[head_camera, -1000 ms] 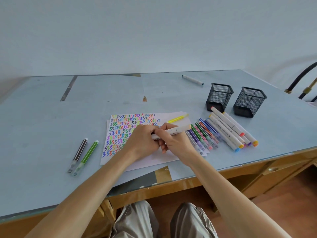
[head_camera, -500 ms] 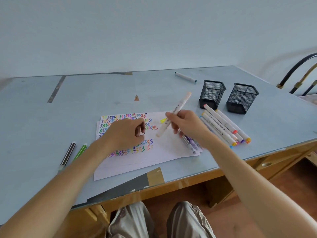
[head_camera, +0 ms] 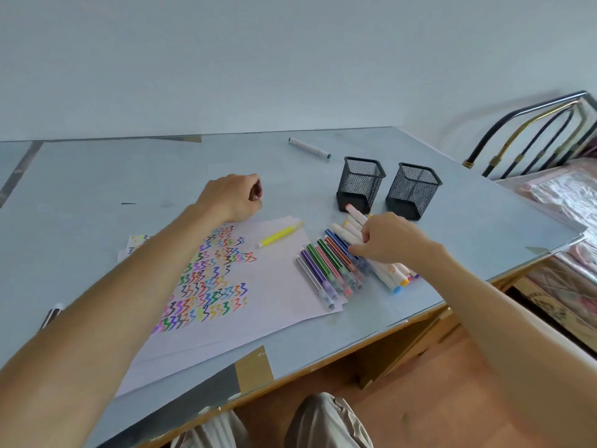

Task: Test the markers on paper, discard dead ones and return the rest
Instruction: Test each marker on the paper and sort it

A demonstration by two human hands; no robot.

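Several rows of coloured zigzag test marks cover the white paper sheet [head_camera: 277, 286], which lies nearest the desk edge. Just right of this paper, the right hand [head_camera: 392, 242] now rests on the row of thick white double-ended markers [head_camera: 392, 273]; half a second ago it held one white marker up above the paper, so I judge this marker passed the test and goes back to the row. If the fingers grip it, I cannot tell. Beyond the paper, the left hand [head_camera: 234, 197] is loosely curled and holds nothing. Farther, two black mesh pen cups [head_camera: 360, 184] stand.
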